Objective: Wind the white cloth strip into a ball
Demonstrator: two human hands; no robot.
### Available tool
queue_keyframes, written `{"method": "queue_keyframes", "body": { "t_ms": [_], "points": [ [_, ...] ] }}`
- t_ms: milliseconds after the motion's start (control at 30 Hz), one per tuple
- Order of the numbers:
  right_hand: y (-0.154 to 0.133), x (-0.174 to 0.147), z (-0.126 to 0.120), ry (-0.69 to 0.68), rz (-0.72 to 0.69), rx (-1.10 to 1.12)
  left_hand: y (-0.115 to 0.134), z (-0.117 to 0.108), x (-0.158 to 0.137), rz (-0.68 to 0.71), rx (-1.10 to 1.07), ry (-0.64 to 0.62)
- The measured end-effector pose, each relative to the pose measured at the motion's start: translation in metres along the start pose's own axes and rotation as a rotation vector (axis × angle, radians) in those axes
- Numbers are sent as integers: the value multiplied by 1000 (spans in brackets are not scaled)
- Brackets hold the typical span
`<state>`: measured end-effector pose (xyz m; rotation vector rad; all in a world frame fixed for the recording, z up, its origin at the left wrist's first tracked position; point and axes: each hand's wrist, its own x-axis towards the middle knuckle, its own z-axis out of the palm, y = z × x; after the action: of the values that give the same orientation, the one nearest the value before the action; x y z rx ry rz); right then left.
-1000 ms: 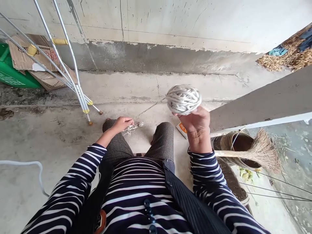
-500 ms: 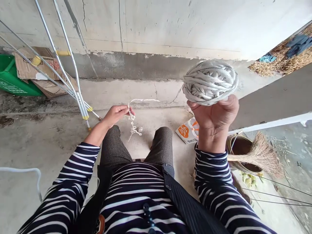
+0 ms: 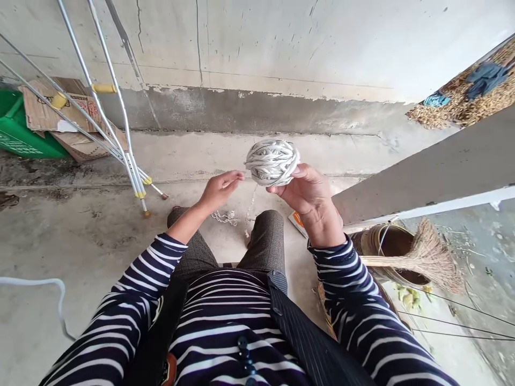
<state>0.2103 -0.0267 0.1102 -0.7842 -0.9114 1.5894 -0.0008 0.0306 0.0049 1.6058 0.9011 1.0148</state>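
Observation:
A ball of wound white cord (image 3: 272,162) with thin dark flecks sits in my right hand (image 3: 308,195), the thumb and fingers closed around its right and lower side. My left hand (image 3: 221,188) is just left of the ball, thumb and fingers drawn together in a pinch, with a short bit of pale cord showing at the fingertips. Below my hands a loose strand (image 3: 250,209) hangs from under the ball. A knotted bunch of cord (image 3: 226,217) shows beneath my left hand, between my knees.
Aluminium crutches (image 3: 129,155) lean at the left by a cardboard box (image 3: 86,142) and a green bin (image 3: 30,126). To the right are a grey pillar (image 3: 410,166), a straw broom (image 3: 432,257) across a bucket (image 3: 372,241), and a printed packet (image 3: 298,222) on the floor.
My right hand has brought the cord ball down and left, in front of me. My left hand has moved right towards it, and the stretched strand now hangs slack.

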Motion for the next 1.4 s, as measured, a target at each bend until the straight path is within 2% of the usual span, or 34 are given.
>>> {"method": "queue_keyframes", "body": {
  "t_ms": [100, 233, 433, 500, 633, 767, 867, 1033, 1233, 1400],
  "points": [
    [6, 6, 2, -69, 44, -7, 18, 12, 9, 77, 18, 41],
    [6, 6, 5, -103, 75, -14, 25, 20, 12, 96, 126, 121],
    [2, 2, -6, -42, -15, 11, 32, 19, -6, 149, 76, 6],
    [3, 0, -10, -14, -30, 60, 30, 15, -14, 124, 61, -15],
    [13, -8, -16, 37, -24, 177, 13, 7, -28, 23, 16, -44],
    [24, -19, -21, 103, -47, 281, -14, -5, -49, -92, 36, -94],
    [31, -26, -26, 141, -68, 318, -38, -15, -70, -177, 109, -152],
    [37, -41, -28, 155, -87, 295, -72, -31, -93, -242, 283, -159],
    [20, -66, -10, 136, -219, 195, -92, -40, -98, -305, 429, -159],
    [7, -92, 11, 178, -277, 124, -90, -43, -79, -305, 519, -154]
  ]
}}
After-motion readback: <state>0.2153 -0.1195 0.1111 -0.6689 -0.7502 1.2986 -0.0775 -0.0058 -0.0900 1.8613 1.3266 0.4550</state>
